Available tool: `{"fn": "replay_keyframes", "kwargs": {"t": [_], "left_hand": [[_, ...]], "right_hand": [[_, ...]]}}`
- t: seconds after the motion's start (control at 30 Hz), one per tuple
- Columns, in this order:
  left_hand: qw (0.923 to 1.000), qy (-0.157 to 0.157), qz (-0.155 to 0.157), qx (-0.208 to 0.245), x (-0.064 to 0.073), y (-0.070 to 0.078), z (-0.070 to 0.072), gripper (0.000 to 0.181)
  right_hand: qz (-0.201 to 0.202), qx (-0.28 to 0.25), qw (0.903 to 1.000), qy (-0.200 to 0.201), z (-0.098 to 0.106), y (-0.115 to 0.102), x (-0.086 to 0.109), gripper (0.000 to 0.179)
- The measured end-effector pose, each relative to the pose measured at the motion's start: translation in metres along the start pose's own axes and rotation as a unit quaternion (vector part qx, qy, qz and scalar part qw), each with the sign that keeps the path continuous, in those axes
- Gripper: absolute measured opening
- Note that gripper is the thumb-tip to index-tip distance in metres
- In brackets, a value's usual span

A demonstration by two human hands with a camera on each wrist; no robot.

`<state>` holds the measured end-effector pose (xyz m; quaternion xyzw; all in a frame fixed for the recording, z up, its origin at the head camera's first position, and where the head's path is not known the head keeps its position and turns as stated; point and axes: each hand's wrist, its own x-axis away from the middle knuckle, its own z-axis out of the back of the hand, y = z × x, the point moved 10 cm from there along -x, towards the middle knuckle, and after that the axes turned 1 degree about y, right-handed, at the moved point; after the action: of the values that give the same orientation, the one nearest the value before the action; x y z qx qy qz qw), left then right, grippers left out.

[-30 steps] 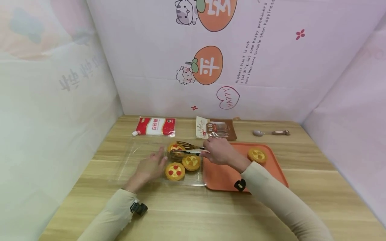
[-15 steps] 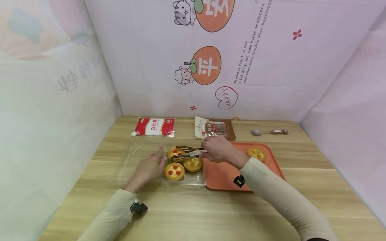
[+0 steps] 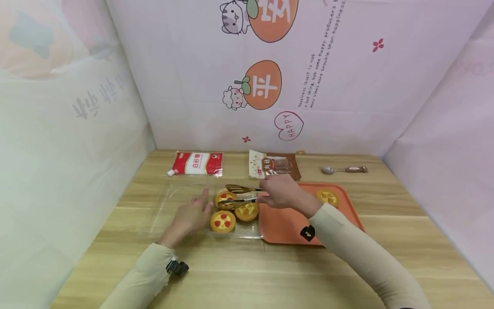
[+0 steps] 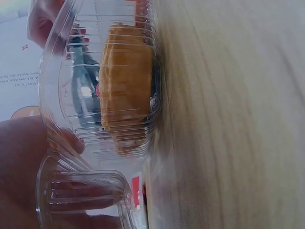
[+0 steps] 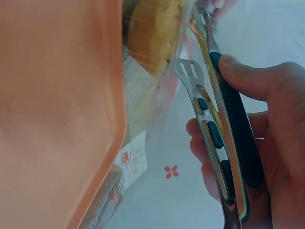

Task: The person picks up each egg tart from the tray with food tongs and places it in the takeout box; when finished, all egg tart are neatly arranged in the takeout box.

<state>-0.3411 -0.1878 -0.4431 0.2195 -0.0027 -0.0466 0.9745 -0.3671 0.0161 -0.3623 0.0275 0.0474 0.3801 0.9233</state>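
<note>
My right hand grips metal tongs with dark handle pads. In the head view the tongs' slotted ends lie spread over the back egg tart, which has red pieces on top. Whether they touch it I cannot tell. A second red-topped egg tart sits in front, and a plain yellow egg tart is to the right. These tarts are in a clear plastic clamshell box, its lid folded out left. My left hand rests at the box's middle, fingers mostly straight, touching the plastic rim.
An orange tray adjoins the box on the right, with one yellow egg tart near its back right corner. Behind lie a red-and-white sugar bag, a brown packet and a spoon.
My right hand has shifted the tongs slightly, their front end coming down toward the viewer over the back tart. The left hand stays in place on the box.
</note>
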Motion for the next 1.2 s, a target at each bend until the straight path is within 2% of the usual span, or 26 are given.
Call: {"fn": "replay_keyframes", "kwargs": {"t": [0.1, 0.2, 0.33, 0.53, 0.73, 0.9, 1.03, 1.2], "left_hand": [[0.9999, 0.000, -0.008, -0.007, 0.000, 0.002, -0.002, 0.063], [0.9998, 0.007, -0.017, -0.013, 0.000, 0.003, -0.001, 0.062], [0.9994, 0.015, -0.025, -0.016, -0.001, 0.004, 0.000, 0.060], [0.9997, 0.009, -0.018, -0.013, 0.000, 0.001, -0.003, 0.061], [0.9998, 0.005, -0.018, -0.008, 0.001, 0.003, -0.004, 0.061], [0.9998, 0.005, -0.017, -0.006, 0.002, 0.000, -0.003, 0.061], [0.9997, 0.008, -0.021, -0.008, 0.002, -0.001, -0.001, 0.061], [0.9997, 0.006, -0.021, -0.006, 0.000, -0.001, -0.004, 0.061]], "right_hand": [[-0.021, -0.036, 0.9990, 0.014, 0.005, 0.011, 0.011, 0.042], [-0.028, -0.078, 0.9954, 0.048, 0.016, 0.022, 0.025, 0.045], [-0.056, -0.103, 0.9896, 0.083, 0.030, 0.046, 0.051, 0.046], [-0.120, -0.082, 0.9840, 0.104, 0.028, 0.094, 0.105, 0.044], [-0.172, -0.067, 0.9785, 0.092, 0.019, 0.141, 0.168, 0.035], [-0.198, -0.031, 0.9735, 0.109, 0.009, 0.162, 0.214, 0.036], [-0.220, -0.011, 0.9693, 0.109, 0.004, 0.170, 0.236, 0.040], [-0.227, 0.018, 0.9661, 0.122, 0.000, 0.175, 0.247, 0.040]]}}
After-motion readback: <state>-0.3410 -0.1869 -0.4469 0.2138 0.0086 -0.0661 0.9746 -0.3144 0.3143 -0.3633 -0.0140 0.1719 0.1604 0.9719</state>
